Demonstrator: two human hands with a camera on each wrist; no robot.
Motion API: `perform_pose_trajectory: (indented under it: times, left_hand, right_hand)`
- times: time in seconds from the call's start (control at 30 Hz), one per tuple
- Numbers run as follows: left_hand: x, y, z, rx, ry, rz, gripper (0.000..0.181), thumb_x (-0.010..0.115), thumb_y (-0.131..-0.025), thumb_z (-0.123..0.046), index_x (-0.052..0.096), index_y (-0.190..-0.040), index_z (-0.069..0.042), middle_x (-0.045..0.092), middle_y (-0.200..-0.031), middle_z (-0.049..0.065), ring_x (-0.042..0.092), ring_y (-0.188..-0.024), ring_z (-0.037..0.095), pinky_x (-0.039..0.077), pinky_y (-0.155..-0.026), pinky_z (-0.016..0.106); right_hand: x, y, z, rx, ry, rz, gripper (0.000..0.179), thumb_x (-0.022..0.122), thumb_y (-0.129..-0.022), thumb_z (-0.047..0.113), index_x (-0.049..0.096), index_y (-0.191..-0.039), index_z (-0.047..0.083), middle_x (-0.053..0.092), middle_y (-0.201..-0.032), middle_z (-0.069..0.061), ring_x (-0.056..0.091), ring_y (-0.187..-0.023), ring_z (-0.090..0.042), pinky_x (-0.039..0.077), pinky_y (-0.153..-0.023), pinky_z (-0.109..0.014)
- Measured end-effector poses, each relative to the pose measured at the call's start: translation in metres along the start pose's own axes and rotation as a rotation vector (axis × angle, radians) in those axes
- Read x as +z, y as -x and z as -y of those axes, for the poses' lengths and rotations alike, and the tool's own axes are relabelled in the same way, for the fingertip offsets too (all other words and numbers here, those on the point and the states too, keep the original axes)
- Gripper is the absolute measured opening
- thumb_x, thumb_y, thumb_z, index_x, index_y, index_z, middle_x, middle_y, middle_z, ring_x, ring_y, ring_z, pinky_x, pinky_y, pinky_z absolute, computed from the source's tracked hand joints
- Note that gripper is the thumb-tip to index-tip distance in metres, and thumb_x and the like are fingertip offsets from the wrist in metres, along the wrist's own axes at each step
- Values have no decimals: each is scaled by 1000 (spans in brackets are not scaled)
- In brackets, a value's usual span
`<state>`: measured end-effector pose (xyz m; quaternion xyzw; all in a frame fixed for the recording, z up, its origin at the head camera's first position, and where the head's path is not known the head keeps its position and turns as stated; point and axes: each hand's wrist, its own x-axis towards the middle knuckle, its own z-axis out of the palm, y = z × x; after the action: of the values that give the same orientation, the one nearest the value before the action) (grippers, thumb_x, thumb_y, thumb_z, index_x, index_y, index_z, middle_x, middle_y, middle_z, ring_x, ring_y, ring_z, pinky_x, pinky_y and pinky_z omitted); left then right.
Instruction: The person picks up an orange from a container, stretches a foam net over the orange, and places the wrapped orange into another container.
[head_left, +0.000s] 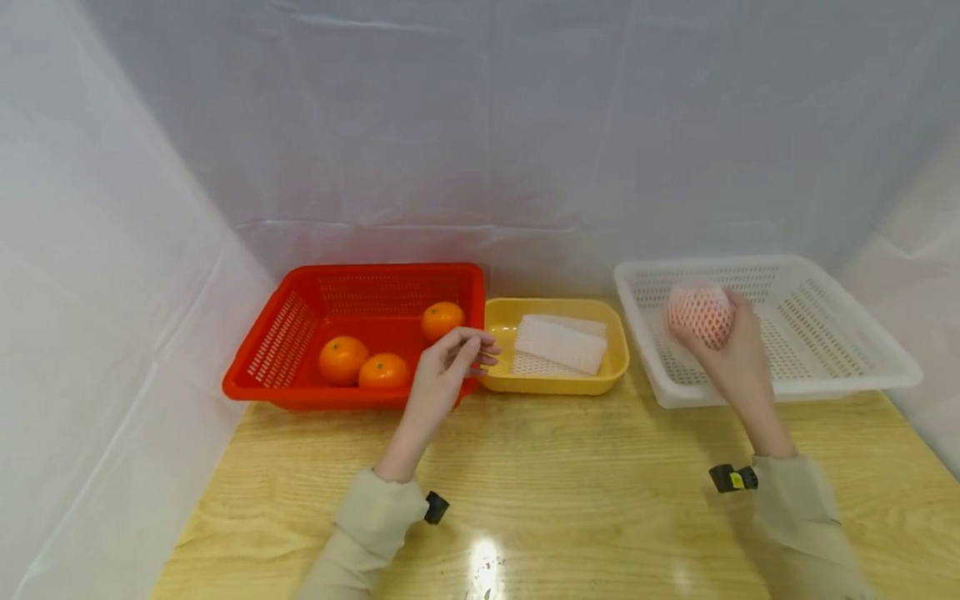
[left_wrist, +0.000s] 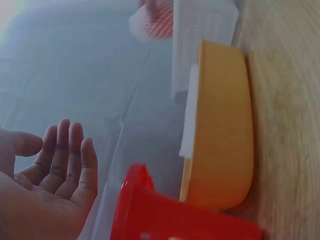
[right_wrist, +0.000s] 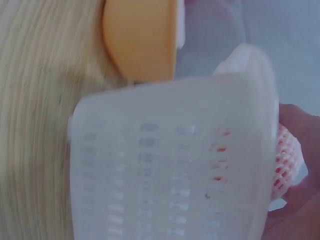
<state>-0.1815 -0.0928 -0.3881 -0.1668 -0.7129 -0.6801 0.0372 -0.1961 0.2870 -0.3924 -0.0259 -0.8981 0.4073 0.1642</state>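
My right hand (head_left: 740, 354) grips a round fruit in a white foam net (head_left: 699, 317), its reddish skin showing through the mesh. Hand and fruit are over the left part of the white basket (head_left: 847, 387). In the right wrist view the basket's side partly hides the netted fruit (right_wrist: 286, 159). My left hand (head_left: 442, 371) hovers by the right front corner of the red basket (head_left: 300, 398), holding nothing. Its fingers (left_wrist: 61, 167) are loosely bent in the left wrist view. Several oranges (head_left: 343, 361) lie in the red basket.
Between the baskets stands a yellow tray (head_left: 540, 386) with flat white foam nets (head_left: 562, 342) stacked in it. All three containers line the back of the wooden table (head_left: 555, 475). White sheeting (head_left: 525, 125) hangs behind and along both sides.
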Motion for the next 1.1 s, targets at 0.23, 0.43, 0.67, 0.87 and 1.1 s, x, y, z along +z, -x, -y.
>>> perform_pose_trajectory:
  times: [0.23,0.43,0.67,0.87,1.1]
  left_hand:
    - [-26,-4,-7,-18,-84,-69,28,53,-107,-19,65,-119,3,70,-110,21,69,-97,30,58,-85,32]
    - [-49,-7,-7,-88,-132,-145,33,54,-107,-26,64,-122,2,69,-115,21,68,-101,32,58,-86,30]
    - [-76,-7,-6,-101,-189,-192,33,53,-107,-30,65,-121,-2,69,-118,19,68,-102,27,58,-87,32]
    - [-93,-4,-5,-133,-204,-244,35,53,-107,-31,64,-121,-2,68,-119,19,68,-96,15,57,-86,28]
    - [-106,-4,-8,-130,-323,-239,34,54,-106,-32,66,-121,-3,69,-116,17,68,-95,11,58,-87,29]
  right_hand:
    - [-1,-6,-14,-19,290,101,94,72,-91,51,26,-154,-2,38,-131,-44,54,-94,-54,50,-68,-65]
    - [-1,-14,-18,-7,396,203,97,67,-91,59,26,-153,-4,39,-131,-48,57,-90,-58,50,-59,-55]
    - [-2,-20,-18,24,473,407,96,56,-94,65,29,-152,-6,48,-131,-43,53,-112,-59,49,-78,-64]
    - [-1,-22,-19,-4,483,480,93,49,-98,66,29,-153,-6,48,-138,-40,49,-121,-59,45,-91,-69]
    - [-1,-22,-20,-28,475,462,83,40,-104,60,32,-152,-7,40,-144,-41,40,-128,-61,37,-99,-73]
